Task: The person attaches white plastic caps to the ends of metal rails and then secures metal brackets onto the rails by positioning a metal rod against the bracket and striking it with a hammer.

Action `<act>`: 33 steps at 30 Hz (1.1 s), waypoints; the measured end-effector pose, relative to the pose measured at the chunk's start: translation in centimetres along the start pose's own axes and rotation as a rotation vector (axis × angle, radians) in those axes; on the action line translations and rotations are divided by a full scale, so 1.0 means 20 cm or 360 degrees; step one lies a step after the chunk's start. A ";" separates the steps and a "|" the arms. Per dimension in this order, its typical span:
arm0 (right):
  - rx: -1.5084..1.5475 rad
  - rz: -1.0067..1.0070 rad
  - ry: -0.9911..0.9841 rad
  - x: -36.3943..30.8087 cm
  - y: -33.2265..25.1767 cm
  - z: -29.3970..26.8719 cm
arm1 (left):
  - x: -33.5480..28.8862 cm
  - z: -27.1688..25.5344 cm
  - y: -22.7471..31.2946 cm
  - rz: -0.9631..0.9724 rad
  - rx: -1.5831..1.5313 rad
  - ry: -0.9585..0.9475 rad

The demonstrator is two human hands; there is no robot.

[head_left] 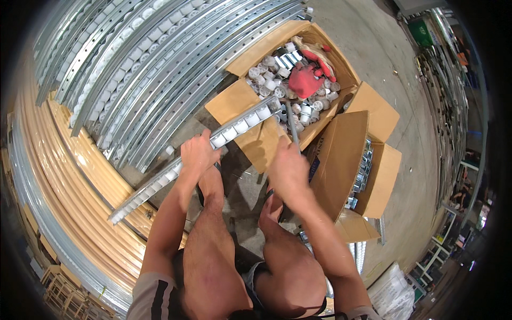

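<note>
My left hand [198, 153] is closed around a metal roller track [241, 126], a narrow channel lined with white plastic rollers. The track slants from lower left up to the edge of an open cardboard box [229, 102], where its far end rests over a flap. In my right hand [288, 169], slightly blurred, is the grey handle of what looks like a hammer [292, 124]; its head lies close to the track's far end. Loose white rollers [262, 80] fill the box, with a red work glove [305, 81] lying on top of them.
Many roller tracks [184, 88] are stacked at the upper left. Below them lie long tan tubes [80, 170]. A second open box [385, 178] with shiny metal parts stands to the right. White plastic sacks [392, 292] sit at the lower right. My feet are between the boxes and tubes.
</note>
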State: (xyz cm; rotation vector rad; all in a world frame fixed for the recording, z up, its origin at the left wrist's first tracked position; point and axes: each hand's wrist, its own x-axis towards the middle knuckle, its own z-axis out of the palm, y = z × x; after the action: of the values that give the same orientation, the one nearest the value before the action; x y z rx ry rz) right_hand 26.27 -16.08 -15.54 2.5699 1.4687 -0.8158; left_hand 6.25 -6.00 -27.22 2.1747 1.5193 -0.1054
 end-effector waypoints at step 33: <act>0.3059 0.0755 -0.0208 0.06 -0.07 0.18 | -0.06 0.04 0.06 0.0037 0.0018 0.0270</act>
State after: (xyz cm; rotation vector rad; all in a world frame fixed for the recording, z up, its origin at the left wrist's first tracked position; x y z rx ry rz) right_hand 24.15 -15.58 -18.87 3.0481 -0.6621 -3.0711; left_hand 7.09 -7.68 -27.09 2.2581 1.5869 0.0805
